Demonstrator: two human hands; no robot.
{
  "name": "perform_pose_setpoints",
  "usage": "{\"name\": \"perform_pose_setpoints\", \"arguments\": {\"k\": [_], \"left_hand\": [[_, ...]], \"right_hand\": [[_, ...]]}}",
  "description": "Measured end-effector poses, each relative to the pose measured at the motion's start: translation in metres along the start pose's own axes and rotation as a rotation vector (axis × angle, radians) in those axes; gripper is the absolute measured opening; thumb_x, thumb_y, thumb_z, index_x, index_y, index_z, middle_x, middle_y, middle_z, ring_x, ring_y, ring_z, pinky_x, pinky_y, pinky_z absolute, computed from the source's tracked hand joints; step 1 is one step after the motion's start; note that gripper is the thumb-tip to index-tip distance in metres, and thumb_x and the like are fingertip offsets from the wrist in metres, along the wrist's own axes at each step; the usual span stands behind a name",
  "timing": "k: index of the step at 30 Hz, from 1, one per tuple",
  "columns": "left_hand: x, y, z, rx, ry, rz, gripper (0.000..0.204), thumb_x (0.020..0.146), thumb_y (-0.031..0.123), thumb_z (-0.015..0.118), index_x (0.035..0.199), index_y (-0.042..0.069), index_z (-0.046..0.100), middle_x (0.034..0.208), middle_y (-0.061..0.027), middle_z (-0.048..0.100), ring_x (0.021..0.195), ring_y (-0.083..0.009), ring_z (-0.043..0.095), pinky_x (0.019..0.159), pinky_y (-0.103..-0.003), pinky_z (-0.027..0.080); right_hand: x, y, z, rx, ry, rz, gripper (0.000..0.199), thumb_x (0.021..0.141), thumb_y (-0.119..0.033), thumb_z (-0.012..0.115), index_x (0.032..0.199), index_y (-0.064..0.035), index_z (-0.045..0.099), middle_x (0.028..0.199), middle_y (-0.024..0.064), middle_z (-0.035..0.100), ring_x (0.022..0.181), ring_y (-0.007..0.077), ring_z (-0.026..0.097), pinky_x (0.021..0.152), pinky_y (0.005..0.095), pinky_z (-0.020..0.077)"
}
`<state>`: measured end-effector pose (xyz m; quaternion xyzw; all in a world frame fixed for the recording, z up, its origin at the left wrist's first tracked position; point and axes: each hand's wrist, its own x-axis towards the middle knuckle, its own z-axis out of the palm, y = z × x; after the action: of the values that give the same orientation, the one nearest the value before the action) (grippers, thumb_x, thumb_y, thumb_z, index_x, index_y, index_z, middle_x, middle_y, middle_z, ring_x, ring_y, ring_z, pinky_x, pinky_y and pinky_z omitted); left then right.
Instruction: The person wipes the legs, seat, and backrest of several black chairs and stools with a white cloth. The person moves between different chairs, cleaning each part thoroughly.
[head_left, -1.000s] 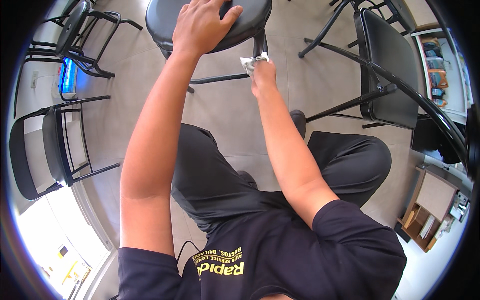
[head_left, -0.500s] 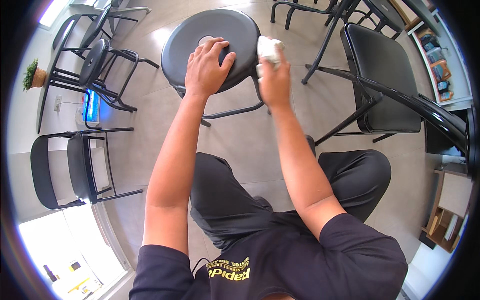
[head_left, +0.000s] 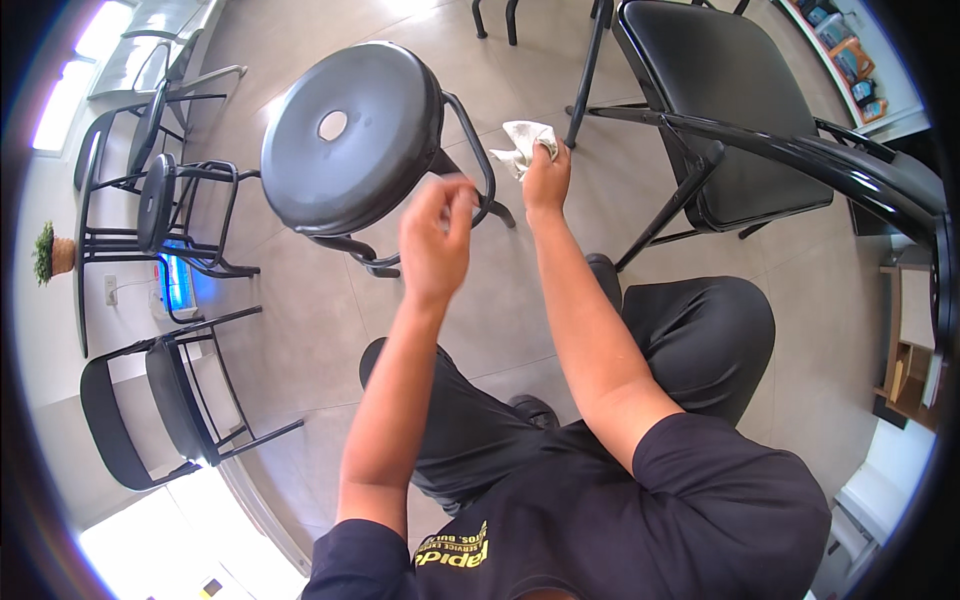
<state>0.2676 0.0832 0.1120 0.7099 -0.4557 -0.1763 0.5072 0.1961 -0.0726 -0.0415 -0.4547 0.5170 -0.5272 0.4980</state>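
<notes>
A round black stool [head_left: 350, 185] with a small hole in its seat stands ahead to the left, its seat tipped in view and its tube legs [head_left: 472, 150] showing on the right. My left hand [head_left: 437, 240] is beside the seat's near right edge, fingers curled but smeared by motion. Whether it touches the stool I cannot tell. To the right of the stool, my right hand [head_left: 547, 185] is closed on a crumpled white cloth [head_left: 525, 147]. The cloth hangs over the floor, apart from the stool.
A black folding chair [head_left: 725, 100] stands close on my right. More black chairs [head_left: 185, 400] line the left wall, with a small potted plant [head_left: 55, 253] near them. At the far right is a shelf with bottles [head_left: 855, 65]. Tiled floor [head_left: 500, 310] lies between my legs and the stool.
My left hand has left the top of the seat and moved to its near right side. My right hand has drawn the cloth away from the stool's edge. The view has shifted.
</notes>
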Motion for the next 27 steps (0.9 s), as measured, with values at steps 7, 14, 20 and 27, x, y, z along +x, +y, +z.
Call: {"name": "perform_pose_setpoints", "arguments": {"k": [7,14,20,27], "left_hand": [[-0.035,-0.088,-0.015,0.09,0.16,-0.281,0.021,0.102,0.013,0.061,0.114,0.001,0.074,0.101,-0.0088,0.078,0.094,-0.0177,0.072,0.08,-0.033,0.054],[-0.034,-0.109,-0.065,-0.169,0.054,-0.641,0.036,0.101,0.025,0.059,0.125,0.001,0.069,0.107,-0.0075,0.077,0.098,-0.0153,0.068,0.088,-0.033,0.052],[-0.081,-0.161,-0.038,-0.149,-0.022,-0.814,0.04,0.101,0.03,0.058,0.129,0.003,0.067,0.109,-0.0064,0.075,0.099,-0.0164,0.068,0.084,-0.033,0.052],[-0.097,-0.152,-0.049,-0.472,0.357,-1.02,0.06,0.106,0.057,0.05,0.139,0.007,0.056,0.124,-0.0096,0.065,0.111,-0.0205,0.064,0.092,-0.047,0.053]], "right_hand": [[-0.052,0.034,-0.015,-0.243,-0.193,0.194,0.038,0.1,-0.026,0.057,0.132,-0.0066,0.065,0.136,0.0201,0.059,0.127,0.0407,0.057,0.107,0.0448,0.0468],[-0.149,0.029,-0.005,-0.618,-0.488,-0.378,0.087,0.081,-0.004,0.075,0.157,-0.0084,0.034,0.146,0.0233,0.037,0.138,0.0472,0.038,0.114,0.0558,0.0378],[-0.168,0.048,0.018,-0.885,-0.657,-0.474,0.079,0.076,-0.005,0.079,0.15,-0.0047,0.05,0.148,0.0183,0.041,0.128,0.0427,0.046,0.11,0.052,0.0437],[-0.171,0.024,0.04,-0.46,-0.993,-0.565,0.068,0.079,-0.004,0.076,0.143,-0.0047,0.055,0.137,0.0196,0.055,0.133,0.0415,0.051,0.111,0.0499,0.0433]]}}
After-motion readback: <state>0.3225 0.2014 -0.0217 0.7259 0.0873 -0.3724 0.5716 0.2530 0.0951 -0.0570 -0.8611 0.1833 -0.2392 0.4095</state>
